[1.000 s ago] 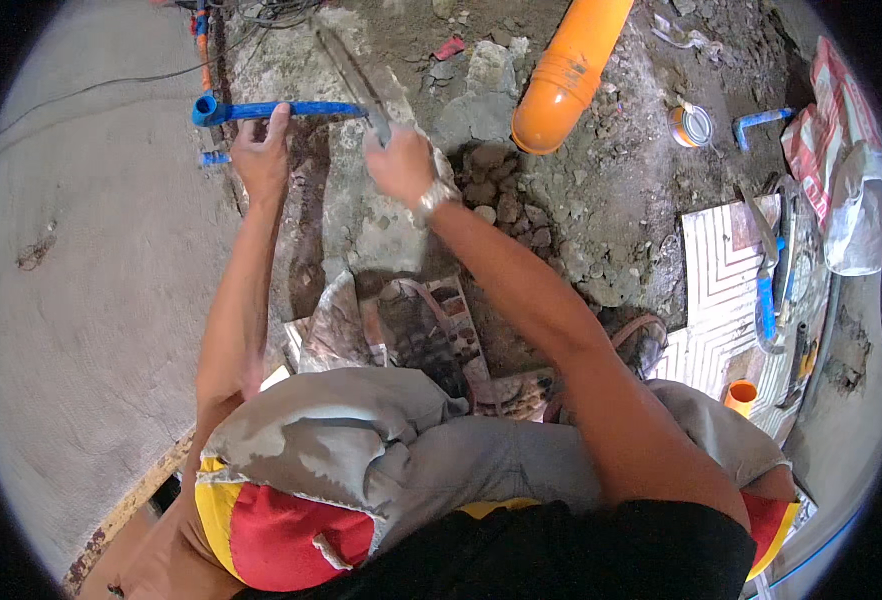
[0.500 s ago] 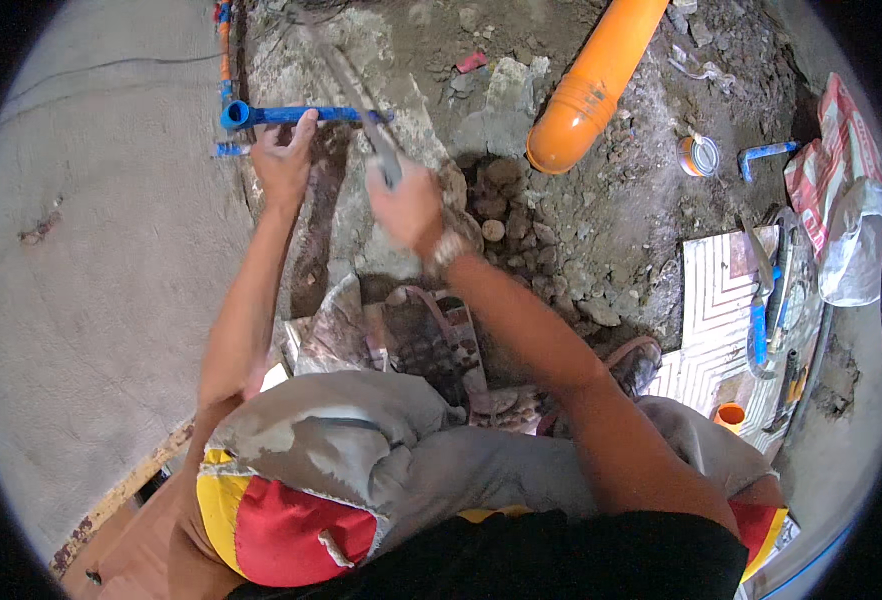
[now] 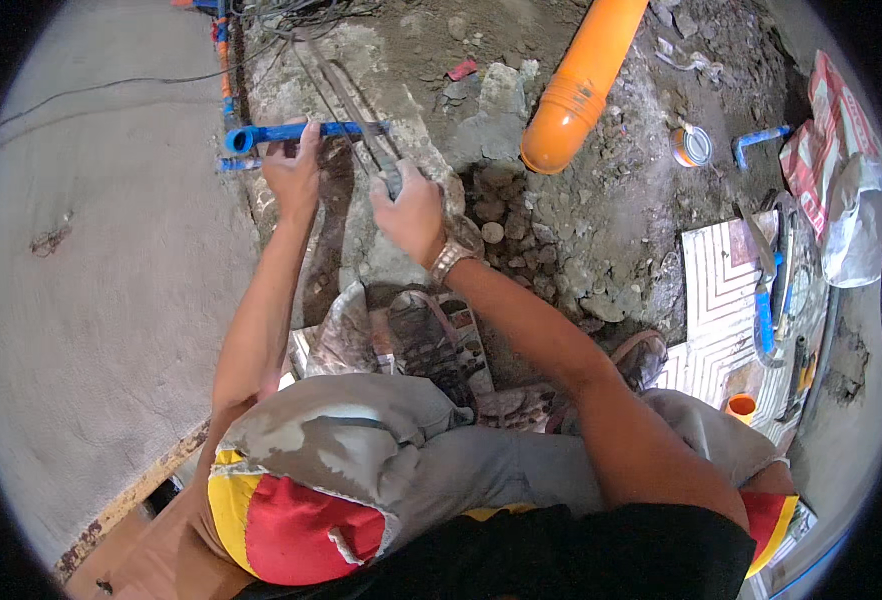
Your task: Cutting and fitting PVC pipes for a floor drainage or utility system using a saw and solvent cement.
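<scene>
A blue pipe with an elbow fitting (image 3: 243, 140) lies crosswise near the top left. My left hand (image 3: 291, 178) grips it from below, thumb up over the pipe. My right hand (image 3: 409, 210) is closed on the grey handle of a long metal saw, apparently a hacksaw (image 3: 331, 90). The saw's blade crosses the blue pipe to the right of my left hand, angled up and left. A narrow upright blue and orange pipe run (image 3: 224, 60) stands behind the fitting, beside the concrete edge.
Smooth concrete (image 3: 91, 300) borders the left. An orange pipe (image 3: 576, 95), rubble (image 3: 506, 215), a can (image 3: 691, 146) and a blue pipe piece (image 3: 756, 138) lie right. Patterned boards (image 3: 711, 300) carry a trowel (image 3: 761, 270) and other tools, near plastic sacks (image 3: 841, 220).
My right hand and the saw have moved back toward me across the pipe. My left hand stays on the pipe. The whole view has shifted slightly.
</scene>
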`<state>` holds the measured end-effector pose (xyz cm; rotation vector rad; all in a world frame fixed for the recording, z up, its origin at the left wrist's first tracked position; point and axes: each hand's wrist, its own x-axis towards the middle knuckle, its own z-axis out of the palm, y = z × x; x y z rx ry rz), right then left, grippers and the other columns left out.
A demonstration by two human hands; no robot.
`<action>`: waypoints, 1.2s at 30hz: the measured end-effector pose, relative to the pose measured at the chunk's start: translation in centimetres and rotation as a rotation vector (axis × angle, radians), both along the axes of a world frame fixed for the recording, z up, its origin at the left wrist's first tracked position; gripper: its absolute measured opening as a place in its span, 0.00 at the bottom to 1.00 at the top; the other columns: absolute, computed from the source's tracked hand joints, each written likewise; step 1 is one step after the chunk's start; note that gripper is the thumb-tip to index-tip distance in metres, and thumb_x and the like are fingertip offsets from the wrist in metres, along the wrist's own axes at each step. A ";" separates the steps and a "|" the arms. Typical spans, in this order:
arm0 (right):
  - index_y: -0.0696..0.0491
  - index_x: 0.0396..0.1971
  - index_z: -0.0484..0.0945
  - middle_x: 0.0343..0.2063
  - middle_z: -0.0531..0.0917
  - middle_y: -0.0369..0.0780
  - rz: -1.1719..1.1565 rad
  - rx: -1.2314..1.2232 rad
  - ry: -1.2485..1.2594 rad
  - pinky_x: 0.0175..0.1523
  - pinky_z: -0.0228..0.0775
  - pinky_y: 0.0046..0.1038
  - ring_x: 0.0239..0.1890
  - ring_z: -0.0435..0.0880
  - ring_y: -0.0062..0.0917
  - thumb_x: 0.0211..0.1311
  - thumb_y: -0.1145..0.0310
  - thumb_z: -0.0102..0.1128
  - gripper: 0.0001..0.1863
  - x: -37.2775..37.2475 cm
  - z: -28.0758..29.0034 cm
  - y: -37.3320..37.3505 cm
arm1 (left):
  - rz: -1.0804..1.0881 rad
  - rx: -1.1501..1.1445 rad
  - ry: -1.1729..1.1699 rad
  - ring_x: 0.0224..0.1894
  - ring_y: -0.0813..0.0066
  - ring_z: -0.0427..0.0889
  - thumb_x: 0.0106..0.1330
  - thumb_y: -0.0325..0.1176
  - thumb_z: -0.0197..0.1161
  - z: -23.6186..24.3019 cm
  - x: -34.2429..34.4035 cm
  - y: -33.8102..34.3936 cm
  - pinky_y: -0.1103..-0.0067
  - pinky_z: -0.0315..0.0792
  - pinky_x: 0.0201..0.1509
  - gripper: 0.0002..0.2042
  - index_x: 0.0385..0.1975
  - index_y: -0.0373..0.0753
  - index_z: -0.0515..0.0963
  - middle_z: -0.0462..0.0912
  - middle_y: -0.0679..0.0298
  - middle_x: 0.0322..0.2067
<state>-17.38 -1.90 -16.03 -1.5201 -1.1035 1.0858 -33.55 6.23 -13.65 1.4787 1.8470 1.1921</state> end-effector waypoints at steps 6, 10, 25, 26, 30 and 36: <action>0.59 0.40 0.74 0.31 0.82 0.55 -0.070 0.059 -0.036 0.47 0.69 0.52 0.38 0.79 0.58 0.60 0.63 0.59 0.15 0.6 -3.4 5.3 | -0.050 0.084 -0.075 0.43 0.75 0.80 0.66 0.34 0.69 -2.0 0.7 -0.1 0.79 0.74 0.51 0.16 0.46 0.28 0.79 0.83 0.62 0.40; 0.59 0.39 0.75 0.27 0.81 0.55 0.099 -0.142 0.146 0.42 0.69 0.51 0.34 0.77 0.58 0.60 0.63 0.60 0.15 -1.2 0.9 0.5 | 0.006 0.031 -0.035 0.43 0.75 0.80 0.67 0.34 0.69 -0.7 -1.3 -0.8 0.79 0.75 0.51 0.16 0.47 0.28 0.79 0.83 0.61 0.41; 0.61 0.39 0.75 0.33 0.82 0.59 -0.099 -0.067 0.041 0.51 0.69 0.50 0.40 0.79 0.58 0.60 0.61 0.61 0.17 0.6 -2.4 6.0 | -0.232 0.134 -0.079 0.42 0.76 0.81 0.63 0.31 0.71 -0.4 1.6 -0.1 0.78 0.73 0.51 0.11 0.42 0.33 0.82 0.85 0.64 0.39; 0.61 0.39 0.75 0.33 0.82 0.59 -0.100 -0.062 0.047 0.51 0.69 0.50 0.40 0.79 0.58 0.60 0.61 0.61 0.17 0.0 -2.3 4.7 | -0.234 0.139 -0.073 0.42 0.76 0.81 0.63 0.31 0.71 -0.7 0.8 0.1 0.78 0.73 0.51 0.11 0.42 0.33 0.82 0.85 0.64 0.39; 0.60 0.47 0.75 0.33 0.83 0.57 0.032 -0.097 0.084 0.50 0.70 0.50 0.39 0.80 0.57 0.60 0.64 0.60 0.19 -1.6 0.0 0.1 | -0.149 0.097 0.039 0.42 0.76 0.81 0.64 0.29 0.70 0.5 -0.2 -0.8 0.79 0.73 0.51 0.10 0.42 0.33 0.82 0.85 0.64 0.39; 0.60 0.45 0.76 0.33 0.83 0.56 -0.116 0.017 -0.029 0.50 0.70 0.50 0.40 0.80 0.56 0.59 0.65 0.60 0.18 -0.1 -3.1 4.9 | -0.178 0.066 -0.175 0.45 0.75 0.80 0.65 0.29 0.68 -0.3 0.2 0.3 0.77 0.73 0.53 0.13 0.47 0.32 0.80 0.83 0.61 0.44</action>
